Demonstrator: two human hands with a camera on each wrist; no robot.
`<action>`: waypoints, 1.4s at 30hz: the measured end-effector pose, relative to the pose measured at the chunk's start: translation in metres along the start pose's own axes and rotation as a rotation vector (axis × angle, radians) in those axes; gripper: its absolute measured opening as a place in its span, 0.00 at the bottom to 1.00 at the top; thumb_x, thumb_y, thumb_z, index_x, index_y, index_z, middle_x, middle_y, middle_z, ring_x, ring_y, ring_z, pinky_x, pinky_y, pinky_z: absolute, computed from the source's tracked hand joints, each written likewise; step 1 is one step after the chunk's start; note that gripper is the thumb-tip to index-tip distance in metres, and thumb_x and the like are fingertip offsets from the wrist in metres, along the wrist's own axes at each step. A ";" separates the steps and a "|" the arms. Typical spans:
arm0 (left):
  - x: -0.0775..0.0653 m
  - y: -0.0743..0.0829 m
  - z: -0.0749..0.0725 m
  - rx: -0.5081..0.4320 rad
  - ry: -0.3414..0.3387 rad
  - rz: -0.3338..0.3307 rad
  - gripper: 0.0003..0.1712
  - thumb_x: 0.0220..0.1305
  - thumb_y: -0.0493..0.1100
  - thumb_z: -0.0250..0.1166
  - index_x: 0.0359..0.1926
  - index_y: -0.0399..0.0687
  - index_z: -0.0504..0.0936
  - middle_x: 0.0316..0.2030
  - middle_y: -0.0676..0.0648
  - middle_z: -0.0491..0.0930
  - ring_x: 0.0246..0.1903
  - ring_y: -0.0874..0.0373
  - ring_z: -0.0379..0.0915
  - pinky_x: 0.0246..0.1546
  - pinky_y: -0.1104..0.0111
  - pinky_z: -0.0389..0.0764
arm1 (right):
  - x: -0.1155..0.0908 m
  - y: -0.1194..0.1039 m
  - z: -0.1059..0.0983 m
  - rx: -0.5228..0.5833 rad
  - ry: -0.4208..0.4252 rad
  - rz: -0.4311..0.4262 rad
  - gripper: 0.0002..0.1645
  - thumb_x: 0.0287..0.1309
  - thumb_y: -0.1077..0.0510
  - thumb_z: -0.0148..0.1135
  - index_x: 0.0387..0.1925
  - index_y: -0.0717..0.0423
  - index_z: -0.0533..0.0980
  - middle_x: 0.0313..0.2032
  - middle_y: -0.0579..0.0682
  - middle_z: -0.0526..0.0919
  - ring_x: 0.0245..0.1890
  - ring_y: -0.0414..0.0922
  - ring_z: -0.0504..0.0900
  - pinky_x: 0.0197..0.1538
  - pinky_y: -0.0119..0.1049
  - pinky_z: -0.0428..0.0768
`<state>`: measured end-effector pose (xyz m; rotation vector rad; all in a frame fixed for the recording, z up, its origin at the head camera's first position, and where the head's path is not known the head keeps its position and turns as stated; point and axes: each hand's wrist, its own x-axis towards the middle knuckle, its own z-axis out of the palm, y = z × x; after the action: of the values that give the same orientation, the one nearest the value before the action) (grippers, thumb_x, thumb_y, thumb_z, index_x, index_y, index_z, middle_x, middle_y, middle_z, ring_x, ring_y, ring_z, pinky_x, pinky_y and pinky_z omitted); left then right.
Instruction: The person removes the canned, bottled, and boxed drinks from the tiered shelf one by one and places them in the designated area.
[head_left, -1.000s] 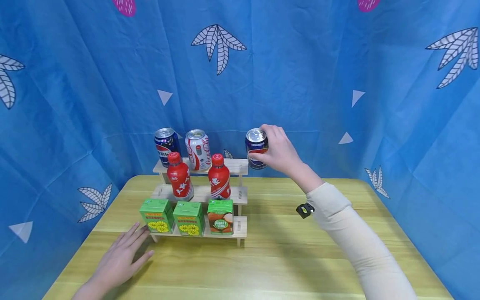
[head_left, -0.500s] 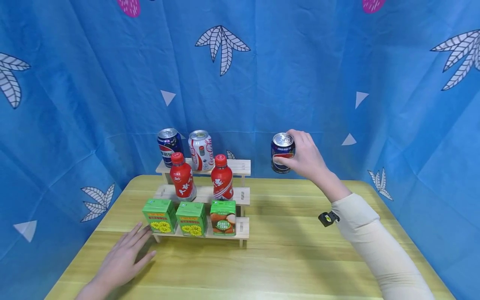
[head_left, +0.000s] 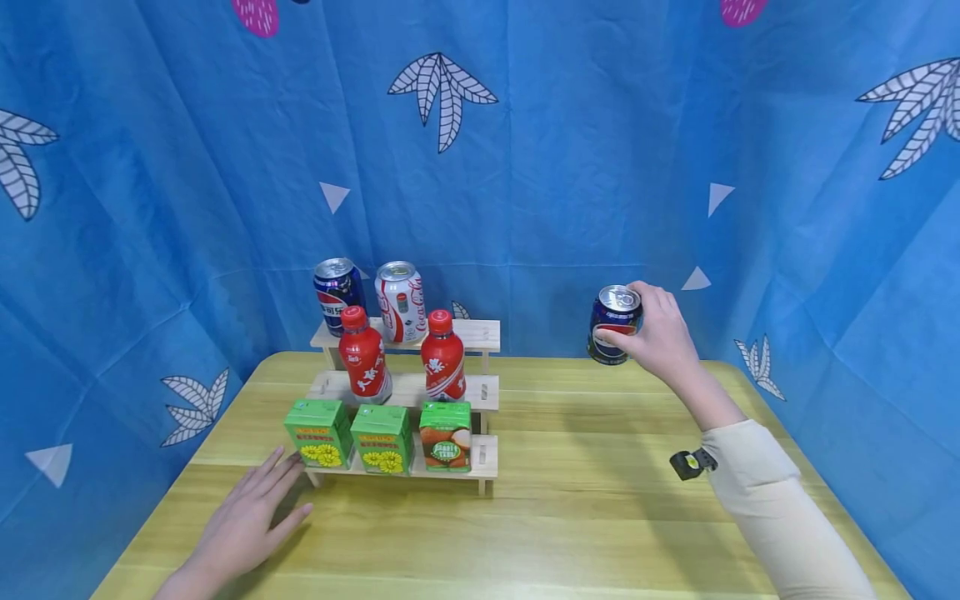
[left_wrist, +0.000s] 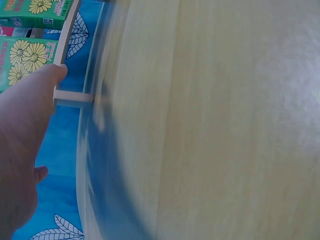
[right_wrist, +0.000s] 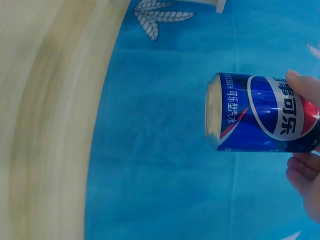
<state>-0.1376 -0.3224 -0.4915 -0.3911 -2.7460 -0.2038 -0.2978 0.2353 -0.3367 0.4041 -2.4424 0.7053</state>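
My right hand (head_left: 662, 335) grips a blue Pepsi can (head_left: 613, 325) around its side and holds it upright above the back right of the table. In the right wrist view the can (right_wrist: 260, 112) appears on its side, thumb and fingers about its upper part. My left hand (head_left: 243, 517) lies with straight fingers beside the lower left corner of a three-tier wooden rack (head_left: 486, 457), its fingertips at the left green drink carton (head_left: 321, 435). In the left wrist view the hand (left_wrist: 25, 120) reaches the rack's edge near the cartons; whether it presses there I cannot tell.
On the rack's top tier stand another Pepsi can (head_left: 339, 293) and a white Coca-Cola can (head_left: 401, 302). Two red bottles (head_left: 446, 360) occupy the middle tier. A second flower carton (head_left: 383, 440) and a coconut-print carton (head_left: 446, 437) fill the bottom tier. Blue curtain (head_left: 600, 167) surrounds the table (head_left: 570, 533).
My right hand has carried the Pepsi can rightward from beside the rack's top tier and slightly down. The left hand stays by the rack.
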 end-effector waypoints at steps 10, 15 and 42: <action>-0.001 0.000 0.000 0.007 0.026 0.018 0.37 0.61 0.58 0.66 0.65 0.42 0.73 0.67 0.40 0.70 0.75 0.49 0.51 0.67 0.85 0.19 | -0.021 0.032 0.000 -0.040 0.019 0.065 0.48 0.45 0.51 0.78 0.61 0.68 0.63 0.53 0.69 0.71 0.53 0.63 0.67 0.54 0.65 0.72; -0.002 0.000 0.001 0.004 0.014 0.000 0.37 0.62 0.59 0.65 0.65 0.43 0.72 0.67 0.41 0.70 0.74 0.46 0.54 0.74 0.76 0.24 | -0.031 0.047 0.000 -0.044 0.014 0.097 0.48 0.45 0.51 0.78 0.60 0.69 0.63 0.52 0.70 0.71 0.53 0.64 0.67 0.54 0.65 0.71; -0.002 0.002 0.002 -0.001 0.003 -0.018 0.37 0.62 0.59 0.64 0.65 0.44 0.72 0.67 0.41 0.70 0.69 0.40 0.60 0.73 0.49 0.59 | -0.078 0.107 0.010 -0.039 -0.065 0.264 0.51 0.49 0.50 0.75 0.63 0.73 0.59 0.55 0.75 0.66 0.55 0.68 0.64 0.54 0.69 0.69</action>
<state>-0.1363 -0.3207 -0.4943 -0.3661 -2.7477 -0.2104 -0.2847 0.3270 -0.4322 0.0906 -2.5954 0.7611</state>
